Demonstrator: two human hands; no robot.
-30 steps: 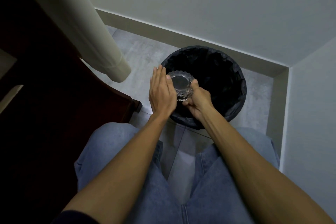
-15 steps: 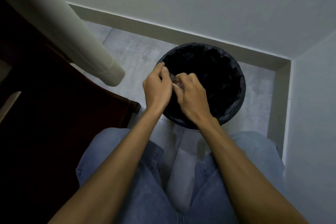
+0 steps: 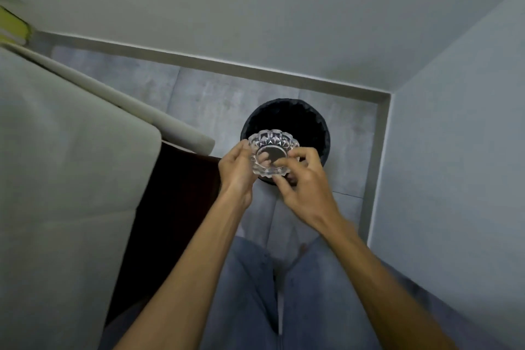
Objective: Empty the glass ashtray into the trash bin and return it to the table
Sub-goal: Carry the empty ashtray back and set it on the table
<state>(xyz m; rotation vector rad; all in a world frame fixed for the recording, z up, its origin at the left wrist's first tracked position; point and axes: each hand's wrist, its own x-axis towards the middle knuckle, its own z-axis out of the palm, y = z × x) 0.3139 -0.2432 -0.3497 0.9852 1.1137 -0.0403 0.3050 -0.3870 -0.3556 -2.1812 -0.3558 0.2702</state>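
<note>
1. The glass ashtray [image 3: 273, 153] was held in the air directly over the near rim of the trash bin [image 3: 285, 119], which stood on the floor in the corner of the room.
2. The left hand [image 3: 237, 169] grasped the ashtray's left edge, fingers curled under and against the scalloped rim.
3. The right hand [image 3: 302, 182] pinched its right and near edge, thumb and fingertips closed on the glass — so both hands shared the load.
4. The dish looked roughly level, its round base facing the camera; I could not tell for certain whether it sat mouth-up or mouth-down, and no contents were visible in it.
5. Judging from that, the emptying seemed done or nearly done, and the return was the step left.
6. The counter [image 3: 71, 150] lay to the person's left, well apart from the bin — the left hand was the nearer one, so the carry would likely swing leftward and up.
</note>
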